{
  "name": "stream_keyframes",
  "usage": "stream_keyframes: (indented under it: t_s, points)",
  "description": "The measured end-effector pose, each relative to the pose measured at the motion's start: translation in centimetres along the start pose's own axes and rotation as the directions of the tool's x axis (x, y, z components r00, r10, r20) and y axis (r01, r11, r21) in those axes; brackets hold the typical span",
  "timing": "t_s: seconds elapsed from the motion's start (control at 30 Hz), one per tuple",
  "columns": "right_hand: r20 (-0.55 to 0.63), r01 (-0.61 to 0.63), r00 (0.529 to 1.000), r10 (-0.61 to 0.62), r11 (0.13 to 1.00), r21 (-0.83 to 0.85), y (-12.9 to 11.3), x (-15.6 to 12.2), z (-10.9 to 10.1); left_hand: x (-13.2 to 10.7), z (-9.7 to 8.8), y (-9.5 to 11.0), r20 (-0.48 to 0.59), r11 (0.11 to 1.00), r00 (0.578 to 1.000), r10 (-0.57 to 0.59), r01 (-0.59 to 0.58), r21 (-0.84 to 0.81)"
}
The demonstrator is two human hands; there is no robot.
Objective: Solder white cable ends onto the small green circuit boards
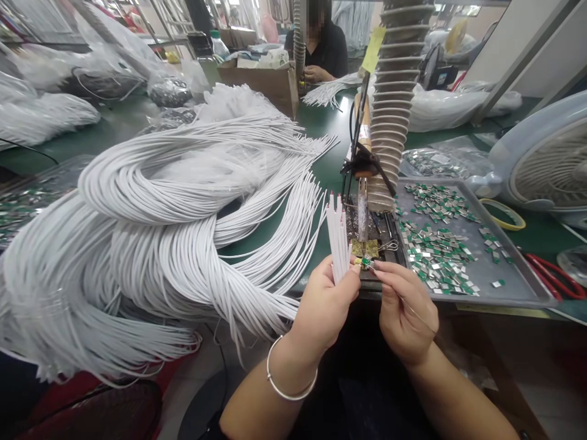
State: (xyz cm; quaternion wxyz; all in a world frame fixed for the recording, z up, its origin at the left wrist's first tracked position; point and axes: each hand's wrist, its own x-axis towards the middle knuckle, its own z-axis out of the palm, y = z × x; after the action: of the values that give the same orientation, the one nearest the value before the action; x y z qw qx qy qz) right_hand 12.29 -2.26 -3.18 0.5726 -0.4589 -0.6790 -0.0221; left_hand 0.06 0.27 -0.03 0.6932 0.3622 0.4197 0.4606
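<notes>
The left hand point(321, 308) is closed around a small bunch of white cables point(338, 241), and their tips with red ends point up. The right hand point(406, 311) is nearly closed, and its finger and thumb pinch at a tiny green and silver clip point(365, 263) close to the bunch. The clip is so small that it is hard to see how it sits.

Things could go wrong here. The tiny clip could slip from the fingers and get lost, because it is small and the pinch is light. A cable could slide out of the bunch if the left hand gets loose. The hot-looking tool on its stand point(362, 211) is just past the hands, so a hand or cable could bump it. I cannot tell if it is hot.

The white cables in the bunch look thin, smooth and straight. A big heap of white cables point(151, 244) lies on the green surface point(321, 131) to the left. To the right, a metal tray point(518, 287) holds many more green and silver clips point(435, 256). Red scissors point(553, 275) lie just past the tray, beside a fan point(553, 165). Across the surface, another person's hand point(316, 74) rests near some white cables point(325, 91).
</notes>
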Motion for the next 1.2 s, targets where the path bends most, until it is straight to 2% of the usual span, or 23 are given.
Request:
stream_keyframes:
  t_s: [0.3,1.2]
  points:
    - [-0.030,0.091,0.995,-0.092,0.996,-0.010,0.44,0.49,0.27,0.26,0.42,0.60,-0.001,1.000,1.000,0.014,-0.014,-0.001]
    - [-0.040,0.097,0.994,-0.098,0.995,-0.028,0.24,0.93,0.56,0.31,0.53,0.82,0.016,0.999,0.999,0.034,-0.033,-0.041]
